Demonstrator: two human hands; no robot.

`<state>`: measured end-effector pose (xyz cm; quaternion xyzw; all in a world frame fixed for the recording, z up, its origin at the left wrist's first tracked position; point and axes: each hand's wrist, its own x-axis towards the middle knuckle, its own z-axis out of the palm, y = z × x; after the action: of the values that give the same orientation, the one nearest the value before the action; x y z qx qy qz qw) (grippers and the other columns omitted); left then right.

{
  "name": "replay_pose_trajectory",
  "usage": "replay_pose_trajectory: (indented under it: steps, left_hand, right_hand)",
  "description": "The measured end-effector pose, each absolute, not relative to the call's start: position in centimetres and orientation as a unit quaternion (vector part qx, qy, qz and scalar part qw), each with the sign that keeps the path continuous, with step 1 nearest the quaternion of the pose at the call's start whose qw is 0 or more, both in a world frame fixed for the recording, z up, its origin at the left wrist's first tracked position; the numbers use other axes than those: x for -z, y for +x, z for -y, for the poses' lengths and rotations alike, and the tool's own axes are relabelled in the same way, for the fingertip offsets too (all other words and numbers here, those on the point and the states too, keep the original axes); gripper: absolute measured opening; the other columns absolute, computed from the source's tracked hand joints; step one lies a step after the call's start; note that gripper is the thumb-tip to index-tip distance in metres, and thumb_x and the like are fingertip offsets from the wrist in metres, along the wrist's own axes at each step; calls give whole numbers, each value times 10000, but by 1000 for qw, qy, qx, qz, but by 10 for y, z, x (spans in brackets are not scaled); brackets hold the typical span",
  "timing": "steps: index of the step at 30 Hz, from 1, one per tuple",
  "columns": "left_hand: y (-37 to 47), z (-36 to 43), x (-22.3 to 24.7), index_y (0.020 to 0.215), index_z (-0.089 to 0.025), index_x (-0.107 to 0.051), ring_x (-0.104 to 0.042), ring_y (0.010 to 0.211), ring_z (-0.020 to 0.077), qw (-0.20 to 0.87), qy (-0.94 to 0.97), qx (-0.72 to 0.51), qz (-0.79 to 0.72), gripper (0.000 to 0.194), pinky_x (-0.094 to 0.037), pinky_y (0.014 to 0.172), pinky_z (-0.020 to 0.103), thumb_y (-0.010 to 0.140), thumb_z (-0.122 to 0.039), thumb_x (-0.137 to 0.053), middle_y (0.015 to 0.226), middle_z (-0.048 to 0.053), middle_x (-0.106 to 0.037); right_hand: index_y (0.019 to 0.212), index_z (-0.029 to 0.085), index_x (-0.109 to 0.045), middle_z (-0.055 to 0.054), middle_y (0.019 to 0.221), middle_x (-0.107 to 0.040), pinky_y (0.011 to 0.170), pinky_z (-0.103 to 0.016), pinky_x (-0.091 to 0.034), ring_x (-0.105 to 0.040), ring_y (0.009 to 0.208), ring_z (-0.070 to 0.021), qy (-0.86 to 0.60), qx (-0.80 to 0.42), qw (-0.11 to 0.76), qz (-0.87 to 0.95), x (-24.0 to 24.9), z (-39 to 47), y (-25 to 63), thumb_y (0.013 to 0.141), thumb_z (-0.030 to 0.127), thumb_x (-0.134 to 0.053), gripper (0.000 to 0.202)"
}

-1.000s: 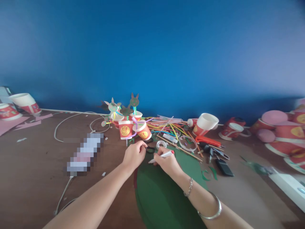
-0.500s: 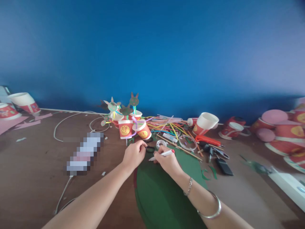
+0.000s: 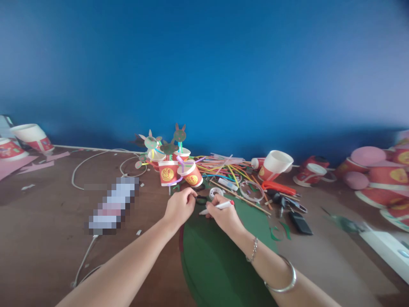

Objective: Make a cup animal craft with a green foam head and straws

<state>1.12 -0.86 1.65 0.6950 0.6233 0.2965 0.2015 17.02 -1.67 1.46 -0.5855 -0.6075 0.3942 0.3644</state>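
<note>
Curving beside roomy brown table [image 3: 166, 281], the green sheet [image 3: 223, 268] has a round edge. Over it, the right hand [image 3: 224, 218] pinches a tilted white pen [image 3: 225, 205]; the left hand [image 3: 180, 208] curls, but I can't tell its grip.

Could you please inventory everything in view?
Wall: 1, blue, back
Table: 1, brown, underneath
Phone: 1, colour blurred, left
Cable: uncounted, white, left
Paper cups: many, red-white, near wall
Paper animals: several, greyish, centre
Straws, sticks: many, mixed, centre
Tape roll: 1, white, centre
Tube: 1, white, centre
Tool: 1, orange, right
Keys: uncounted, metallic, right
Flat object: 1, black, right
Scraps: 2+, green, right
Paper strips: several, pink, left
Discs: 2, pink, right
Sheet: 1, green, centre
Loops: 2, black, by left hand
Marker: 1, white-red, in right hand
Bracelets: 2, silver, lower right
Left hand, right hand: 2, bare, centre
</note>
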Motion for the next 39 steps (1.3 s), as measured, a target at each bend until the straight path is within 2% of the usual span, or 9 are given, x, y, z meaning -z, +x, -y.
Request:
replay_pose_trajectory:
  steps: [6,9,14,16,19,21,28,32,39]
  left_hand:
    - [12,9,-17,848,-223,-642,-620,655,148,204,695,-293,-624,232,-379,570,219,818,-185,-416,772,5,-700]
    - [12,10,-21,939,-226,-609,-615,661,156,212,691,-308,-619,231,-384,590,231,846,-216,-398,762,4,-683]
    - [10,14,-27,1071,-212,-521,-574,629,153,257,661,-397,-583,338,-396,642,257,930,-322,-234,633,-18,-588]
    - [11,17,-26,1120,-184,-492,-556,641,151,278,661,-444,-536,381,-406,673,265,938,-335,-193,618,-16,-558]
    - [13,22,-24,1181,-141,-460,-533,672,156,320,663,-493,-464,453,-428,687,276,936,-387,-168,669,12,-557]
    - [14,24,-23,1205,-133,-450,-527,692,161,350,660,-499,-439,492,-440,679,281,931,-420,-159,724,34,-571]
    - [14,25,-21,1149,-138,-524,-545,788,188,359,686,-491,-399,570,-422,734,322,919,-487,-135,929,99,-610]
    - [13,24,-19,1127,-141,-542,-548,771,184,351,710,-473,-386,590,-416,755,330,917,-500,-124,903,88,-620]
    - [13,27,-22,1334,-107,-347,-558,746,178,345,742,-445,-364,556,-431,756,327,933,-438,-147,824,74,-606]
  right_hand:
    - [532,210,-416,28,436,-593,405,-206,-353,-547,417,-122,-569,-431,387,584,-15,17,169,696,312,-540,229]
    - [538,203,-411,19,436,-584,367,-189,-290,-491,376,-95,-542,-492,450,512,-16,15,171,702,339,-559,259]
    - [547,206,-379,92,344,-364,353,-189,-194,-291,330,-54,-470,-526,583,404,-34,7,185,748,421,-565,348]
    - [557,207,-368,96,371,-360,367,-191,-211,-298,356,-57,-445,-530,597,407,-48,5,192,736,410,-598,354]
    - [654,189,-489,33,538,-544,395,-194,-271,-425,448,-82,-444,-542,558,445,-69,7,200,731,411,-604,261]
    - [708,169,-554,-8,598,-595,416,-202,-312,-483,503,-105,-444,-535,536,479,-78,12,200,768,417,-550,254]
    - [633,184,-503,26,510,-582,387,-196,-267,-392,396,-75,-493,-452,473,573,-67,33,186,756,320,-548,189]
    - [643,189,-485,26,546,-586,395,-199,-282,-400,415,-78,-477,-432,477,599,-58,41,180,785,323,-530,201]
    - [691,188,-504,19,604,-545,488,-211,-363,-467,520,-104,-455,-338,460,683,-42,50,172,839,289,-467,183]
